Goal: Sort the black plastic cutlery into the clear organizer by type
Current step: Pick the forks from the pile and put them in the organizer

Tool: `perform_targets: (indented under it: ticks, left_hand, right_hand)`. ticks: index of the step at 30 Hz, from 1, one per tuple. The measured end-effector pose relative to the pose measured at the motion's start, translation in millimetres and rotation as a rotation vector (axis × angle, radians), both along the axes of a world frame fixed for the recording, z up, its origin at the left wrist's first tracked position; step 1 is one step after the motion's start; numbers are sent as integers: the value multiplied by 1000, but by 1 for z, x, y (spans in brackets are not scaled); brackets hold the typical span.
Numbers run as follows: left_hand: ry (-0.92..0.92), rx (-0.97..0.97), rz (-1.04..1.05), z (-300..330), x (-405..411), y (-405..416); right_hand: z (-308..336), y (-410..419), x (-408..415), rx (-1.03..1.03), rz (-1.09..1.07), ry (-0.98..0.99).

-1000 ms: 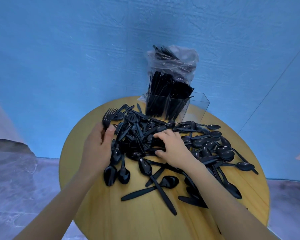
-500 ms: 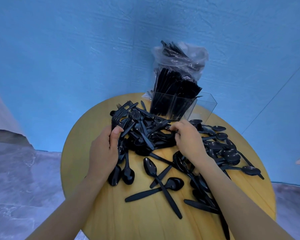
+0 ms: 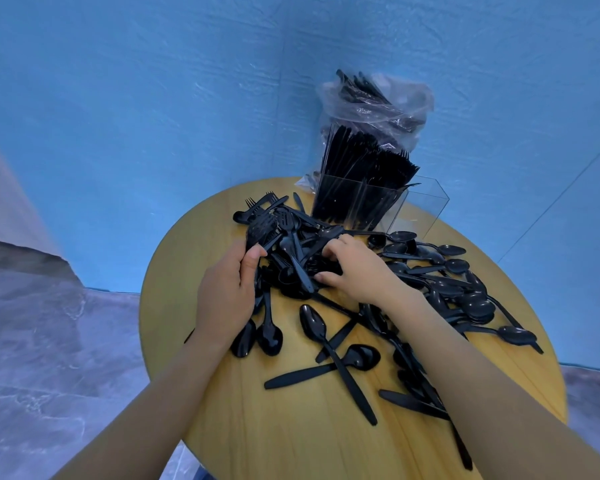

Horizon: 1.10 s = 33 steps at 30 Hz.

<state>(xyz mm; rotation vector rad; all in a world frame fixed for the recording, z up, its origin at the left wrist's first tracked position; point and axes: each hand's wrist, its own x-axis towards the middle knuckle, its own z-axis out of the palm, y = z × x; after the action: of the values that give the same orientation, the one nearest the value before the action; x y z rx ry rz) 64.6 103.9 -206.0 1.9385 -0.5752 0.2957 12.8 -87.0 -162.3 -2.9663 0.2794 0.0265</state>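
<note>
Several forks (image 3: pixel 262 226) stand in your left hand (image 3: pixel 227 292); its fingers curl around their handles, tines pointing away toward the clear organizer (image 3: pixel 378 206). Your right hand (image 3: pixel 355 271), fingers bent, pinches into the cutlery pile (image 3: pixel 302 268) just before the organizer on the round table (image 3: pixel 194 271).

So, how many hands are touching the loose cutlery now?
2. The left hand grips forks at the left edge of the pile; the right hand reaches into its middle, grasp hidden.
</note>
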Motion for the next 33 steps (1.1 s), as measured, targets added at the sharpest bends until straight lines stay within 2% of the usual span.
perform_targets:
  ticks: [3, 7, 11, 14, 18, 24, 29, 33]
  left_hand:
    - [-4, 23, -3, 0, 0, -1]
    - [-11, 42, -3, 0, 1, -1]
    - [-14, 53, -15, -3, 1, -1]
    - [-22, 59, -19, -4, 2, -1]
    - [-27, 73, -24, -4, 3, -1]
    - [-38, 74, -35, -4, 3, -2]
    - [-57, 80, -41, -3, 3, -2]
    - [-60, 84, -38, -4, 3, -2]
  right_hand:
    - [2, -3, 2, -2, -9, 20]
    - [0, -10, 1, -45, -70, -53]
    - [-2, -14, 4, 41, -104, 11]
    - [-5, -16, 5, 1, -76, -4]
    - [-8, -19, 4, -38, -53, -67]
    - [-2, -28, 0, 169, -151, -274]
    - [2, -33, 1, 223, -269, -352]
    - [1, -25, -8, 203, -226, -397]
